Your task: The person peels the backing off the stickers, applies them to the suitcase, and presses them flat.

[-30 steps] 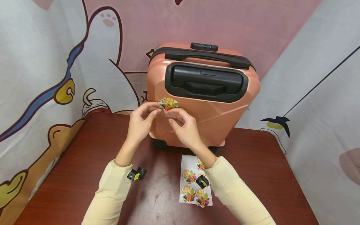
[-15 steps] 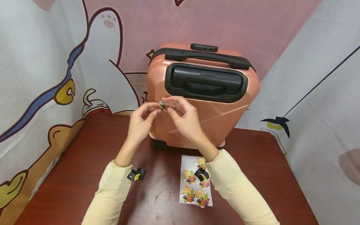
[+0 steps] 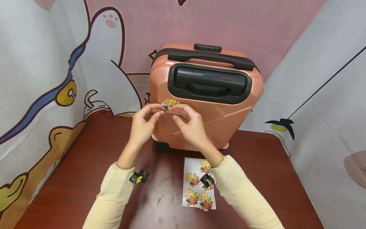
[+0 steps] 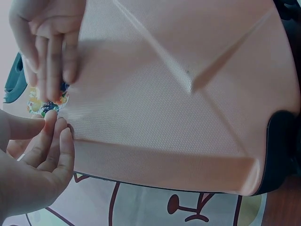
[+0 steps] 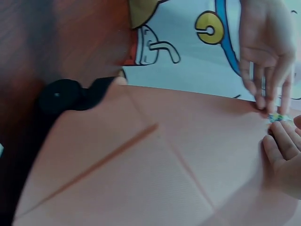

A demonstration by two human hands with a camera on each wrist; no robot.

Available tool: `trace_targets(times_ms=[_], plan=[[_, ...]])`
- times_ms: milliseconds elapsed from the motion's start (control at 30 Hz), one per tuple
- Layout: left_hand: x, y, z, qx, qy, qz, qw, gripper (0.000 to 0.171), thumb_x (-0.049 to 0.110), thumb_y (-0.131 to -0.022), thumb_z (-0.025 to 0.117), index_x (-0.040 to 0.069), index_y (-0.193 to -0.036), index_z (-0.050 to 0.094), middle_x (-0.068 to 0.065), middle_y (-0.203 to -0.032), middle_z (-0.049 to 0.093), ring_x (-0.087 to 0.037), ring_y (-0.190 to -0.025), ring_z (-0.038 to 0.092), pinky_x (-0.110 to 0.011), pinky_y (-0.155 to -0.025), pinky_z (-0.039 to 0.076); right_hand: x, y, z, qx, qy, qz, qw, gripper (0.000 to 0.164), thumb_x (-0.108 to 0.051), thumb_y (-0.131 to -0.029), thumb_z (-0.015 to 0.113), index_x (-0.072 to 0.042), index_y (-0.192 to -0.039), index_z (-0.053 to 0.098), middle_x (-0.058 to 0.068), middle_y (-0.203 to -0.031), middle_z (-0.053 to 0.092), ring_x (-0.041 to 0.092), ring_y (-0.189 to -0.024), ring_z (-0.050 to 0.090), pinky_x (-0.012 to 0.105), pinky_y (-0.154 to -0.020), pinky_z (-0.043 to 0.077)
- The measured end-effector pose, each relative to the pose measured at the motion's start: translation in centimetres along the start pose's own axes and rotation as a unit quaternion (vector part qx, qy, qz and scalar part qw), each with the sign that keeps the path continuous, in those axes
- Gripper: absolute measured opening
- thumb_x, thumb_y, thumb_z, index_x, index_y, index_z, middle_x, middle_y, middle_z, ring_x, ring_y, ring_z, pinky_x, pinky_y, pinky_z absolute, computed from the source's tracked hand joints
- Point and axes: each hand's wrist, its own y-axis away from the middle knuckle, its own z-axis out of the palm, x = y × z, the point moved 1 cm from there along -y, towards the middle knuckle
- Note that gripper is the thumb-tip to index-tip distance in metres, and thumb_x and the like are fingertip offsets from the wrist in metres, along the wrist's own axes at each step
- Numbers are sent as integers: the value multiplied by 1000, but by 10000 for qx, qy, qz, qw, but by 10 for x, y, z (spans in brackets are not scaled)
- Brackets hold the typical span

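A small sticker (image 3: 171, 101) with yellow lettering and printed fruit lies against the upper left front of the upright salmon-pink suitcase (image 3: 217, 117). My left hand (image 3: 144, 122) has its fingertips right at the sticker's left edge, the thumb just below the index finger. From the right, the fairly straight fingers of my right hand (image 3: 191, 125) press over the lower part of the sticker and hide some of it. Both hands meet around the sticker (image 4: 34, 104) in the left wrist view. In the right wrist view, only a sliver of the sticker (image 5: 278, 117) shows between the fingers.
A white sheet (image 3: 190, 163) bearing several similar fruit stickers lies on the dark red wooden table (image 3: 108, 140), partly under my right forearm. Behind the suitcase hangs a cartoon-printed cloth (image 3: 120, 86). A black recessed handle (image 3: 211, 84) sits above the sticker.
My right fingers went up over the sticker, covering most of it, then slid back down so its yellow top shows again. My left hand has stayed at the left edge.
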Motion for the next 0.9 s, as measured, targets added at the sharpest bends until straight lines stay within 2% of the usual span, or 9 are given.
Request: trace_targets(times_ms=[167,300,733,900], plan=[[0,0,0,12,28,32,10000,18,-5,-86,56,-4,-103,63,-15,-87,66,-24,-80,60,-22,-71,48,-12,-7,-5,154,-51,-256,9995,23,11,-84,54,7,-106,57,17,-106,63,20,-100,60,30,-88,45],[1,0,0,24,20,57,10000,18,-5,-86,56,-4,-103,62,-16,-87,66,-27,-80,61,-21,-70,47,-14,-8,-7,225,-83,-264,9994,22,11,-84,53,7,-106,57,18,-107,63,20,-100,60,30,-87,46],[0,0,0,-37,-96,-33,9999,18,-4,-87,56,-2,-104,62,-14,-90,66,-18,-84,61,-24,-75,48,10,9,-5,234,-14,327,9992,20,9,-83,57,5,-102,60,15,-102,66,20,-95,62,30,-85,47],[0,1,0,-38,-113,-62,9999,18,-4,-87,56,-2,-104,63,-14,-89,66,-18,-84,61,-24,-74,48,0,2,-9,356,-158,34,9992,20,11,-83,56,7,-103,59,17,-102,65,22,-96,62,31,-85,47]])
